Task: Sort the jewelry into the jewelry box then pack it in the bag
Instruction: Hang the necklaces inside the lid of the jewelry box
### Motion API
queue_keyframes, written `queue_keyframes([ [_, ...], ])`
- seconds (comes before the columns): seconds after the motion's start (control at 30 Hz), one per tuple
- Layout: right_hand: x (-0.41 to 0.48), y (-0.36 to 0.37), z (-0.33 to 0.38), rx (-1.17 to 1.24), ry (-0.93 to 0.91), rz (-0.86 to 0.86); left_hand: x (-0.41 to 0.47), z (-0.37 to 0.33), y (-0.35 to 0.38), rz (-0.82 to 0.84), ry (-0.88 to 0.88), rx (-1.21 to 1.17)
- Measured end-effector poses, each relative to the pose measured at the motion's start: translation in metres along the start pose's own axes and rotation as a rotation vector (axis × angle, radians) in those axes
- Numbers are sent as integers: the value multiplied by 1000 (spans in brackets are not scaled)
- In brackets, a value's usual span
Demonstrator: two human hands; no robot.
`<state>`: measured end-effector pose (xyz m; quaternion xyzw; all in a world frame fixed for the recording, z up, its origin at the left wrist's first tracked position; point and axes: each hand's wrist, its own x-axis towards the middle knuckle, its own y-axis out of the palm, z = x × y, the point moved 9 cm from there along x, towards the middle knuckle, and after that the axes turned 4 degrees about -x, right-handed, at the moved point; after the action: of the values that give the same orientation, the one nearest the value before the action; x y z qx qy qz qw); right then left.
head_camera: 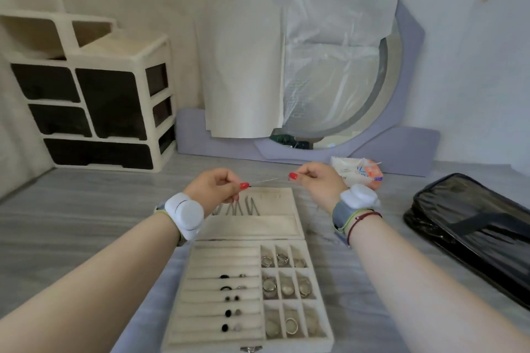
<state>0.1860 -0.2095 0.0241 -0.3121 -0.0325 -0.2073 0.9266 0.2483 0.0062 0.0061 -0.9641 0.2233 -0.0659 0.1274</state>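
One chain (269,180) runs sideways, pinched between left hand (218,186) and right hand (318,180).

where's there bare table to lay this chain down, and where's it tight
The widest bare tabletop lies left of the jewelry box, in front of the drawer organizer. A narrower strip runs between the box and the black bag. It is crowded beyond the right hand, where a tissue pack sits by the mirror base.
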Motion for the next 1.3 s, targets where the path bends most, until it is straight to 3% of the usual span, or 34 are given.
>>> queue_keyframes([
  [0.43, 41, 54, -17, 52, 98, 12, 29, 35, -45, -252, 17, 200],
  [0.77, 58, 78, -27, -137, 103, -7, 27, 45, -50, -225, 78, 379],
  [1.3, 58, 90, -13, -590, 142, 166, 24, 48, -40, -156, 96, 464],
])
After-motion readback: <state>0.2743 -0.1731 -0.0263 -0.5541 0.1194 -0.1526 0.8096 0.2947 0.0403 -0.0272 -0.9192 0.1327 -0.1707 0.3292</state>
